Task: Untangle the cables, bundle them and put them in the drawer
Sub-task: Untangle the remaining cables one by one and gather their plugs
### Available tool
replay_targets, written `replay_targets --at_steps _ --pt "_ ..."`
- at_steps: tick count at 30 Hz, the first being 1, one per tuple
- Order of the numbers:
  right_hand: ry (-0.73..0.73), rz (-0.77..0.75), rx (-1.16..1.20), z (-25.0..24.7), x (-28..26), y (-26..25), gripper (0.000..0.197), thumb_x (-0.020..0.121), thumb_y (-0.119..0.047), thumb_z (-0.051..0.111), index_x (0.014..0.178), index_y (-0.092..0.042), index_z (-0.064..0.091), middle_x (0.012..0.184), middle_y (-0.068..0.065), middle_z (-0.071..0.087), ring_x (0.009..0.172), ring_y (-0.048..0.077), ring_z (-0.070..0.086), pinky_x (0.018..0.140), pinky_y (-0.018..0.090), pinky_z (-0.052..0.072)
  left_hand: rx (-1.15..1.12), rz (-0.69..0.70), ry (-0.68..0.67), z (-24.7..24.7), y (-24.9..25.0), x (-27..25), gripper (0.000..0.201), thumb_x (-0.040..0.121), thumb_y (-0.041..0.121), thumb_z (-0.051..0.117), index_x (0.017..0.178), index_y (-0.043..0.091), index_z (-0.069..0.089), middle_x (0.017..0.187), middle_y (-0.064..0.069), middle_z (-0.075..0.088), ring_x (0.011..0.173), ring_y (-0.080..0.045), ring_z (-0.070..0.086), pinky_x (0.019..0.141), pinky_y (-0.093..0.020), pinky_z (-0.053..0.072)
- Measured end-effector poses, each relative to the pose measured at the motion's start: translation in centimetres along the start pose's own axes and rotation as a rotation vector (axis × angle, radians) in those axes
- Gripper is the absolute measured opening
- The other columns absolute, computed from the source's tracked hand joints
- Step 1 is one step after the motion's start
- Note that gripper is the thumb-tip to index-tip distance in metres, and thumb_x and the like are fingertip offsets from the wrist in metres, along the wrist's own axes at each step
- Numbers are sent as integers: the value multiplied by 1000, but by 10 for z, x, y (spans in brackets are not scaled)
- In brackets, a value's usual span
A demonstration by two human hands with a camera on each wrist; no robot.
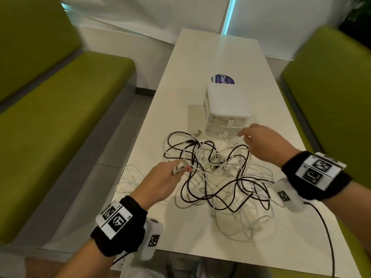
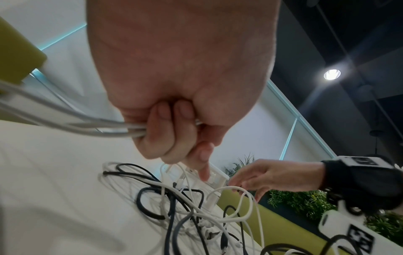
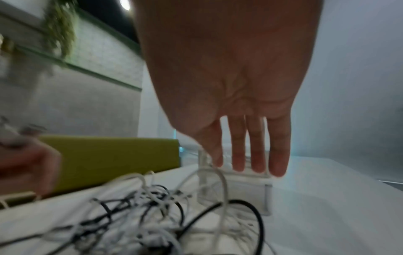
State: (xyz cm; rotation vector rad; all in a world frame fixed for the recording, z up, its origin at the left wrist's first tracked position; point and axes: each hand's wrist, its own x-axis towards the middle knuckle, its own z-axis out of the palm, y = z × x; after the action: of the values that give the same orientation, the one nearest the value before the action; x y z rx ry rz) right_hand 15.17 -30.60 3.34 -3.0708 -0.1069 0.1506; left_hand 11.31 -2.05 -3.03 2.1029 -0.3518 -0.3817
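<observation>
A tangle of black and white cables (image 1: 216, 173) lies in the middle of the white table (image 1: 200, 57). My left hand (image 1: 170, 177) grips a bunch of white cable strands (image 2: 87, 127) at the pile's left edge, its fingers curled round them. My right hand (image 1: 255, 139) hovers over the pile's far right side, fingers straight and spread (image 3: 257, 151), holding nothing. Just beyond it stands the small white and clear drawer box (image 1: 226, 109), also seen in the right wrist view (image 3: 235, 186). Its drawers look closed.
A round blue sticker (image 1: 222, 79) lies on the table behind the drawer box. Green benches (image 1: 60, 109) flank the table on both sides, with a second one (image 1: 331, 87) at the right. A black lead (image 1: 325, 227) runs from my right wrist over the table's near edge.
</observation>
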Motion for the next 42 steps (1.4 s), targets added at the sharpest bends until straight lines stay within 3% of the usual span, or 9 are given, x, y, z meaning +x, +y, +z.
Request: replay_targets --at_steps 6,10,14,18,22,29,34,38,42 --pt "-273 37 -83 23 28 10 32 99 -18 48 128 -23 61 128 7 63 112 25 60 93 32 47 -3 -23 30 2 2 2 34 101 40 44 104 21 72 62 0 54 62 -20 43 84 -43 49" --pt "-138 58 -12 8 21 4 22 96 -21 52 103 -19 72 103 5 71 88 22 63 77 31 49 -31 -40 76 2 12 2 60 95 58 34 93 12 72 48 11 43 55 -8 42 74 -40 50" --pt "192 19 154 -20 0 -17 21 97 -20 52 103 -17 72 93 2 72 80 19 61 71 29 43 -281 -57 99 7 32 1 62 93 61 31 93 17 75 54 7 51 44 -1 42 54 -19 33" --pt "308 -73 532 -32 -38 -62 14 95 -19 59 103 -20 70 84 -6 71 72 12 66 69 31 55 -583 -71 110 8 53 1 61 99 54 31 100 12 74 59 1 49 42 -6 33 45 -16 27" --pt "255 -239 785 -18 -73 -100 18 91 -13 67 94 -31 71 84 -17 73 69 11 69 71 34 57 -732 15 167 11 66 2 60 99 58 27 100 21 74 73 -1 56 54 -10 41 51 -21 35" --pt "212 -316 924 12 -81 -104 21 86 -1 68 96 -18 75 81 -18 68 69 11 63 69 22 51 -846 38 104 13 72 -4 54 95 55 43 94 12 75 68 -10 49 71 -19 63 68 -32 52" --pt "252 -423 787 13 -75 -99 24 83 2 70 96 -17 77 90 -29 63 89 -8 61 72 11 44 -941 -19 125 14 71 -4 49 92 51 49 97 12 77 66 -7 25 60 -14 54 59 -23 44" --pt "356 -499 623 18 -70 -99 23 84 -3 68 92 -23 75 101 -40 52 105 6 64 70 13 42 -938 -71 130 14 67 -3 54 88 56 50 97 10 77 66 -1 38 71 -20 48 70 -31 40" --pt "432 -472 489 23 -69 -99 21 84 -4 69 91 -24 74 102 -34 58 97 6 64 71 11 38 -852 -52 121 14 64 -4 54 88 61 45 91 19 79 79 -11 45 74 -20 42 61 -26 34"
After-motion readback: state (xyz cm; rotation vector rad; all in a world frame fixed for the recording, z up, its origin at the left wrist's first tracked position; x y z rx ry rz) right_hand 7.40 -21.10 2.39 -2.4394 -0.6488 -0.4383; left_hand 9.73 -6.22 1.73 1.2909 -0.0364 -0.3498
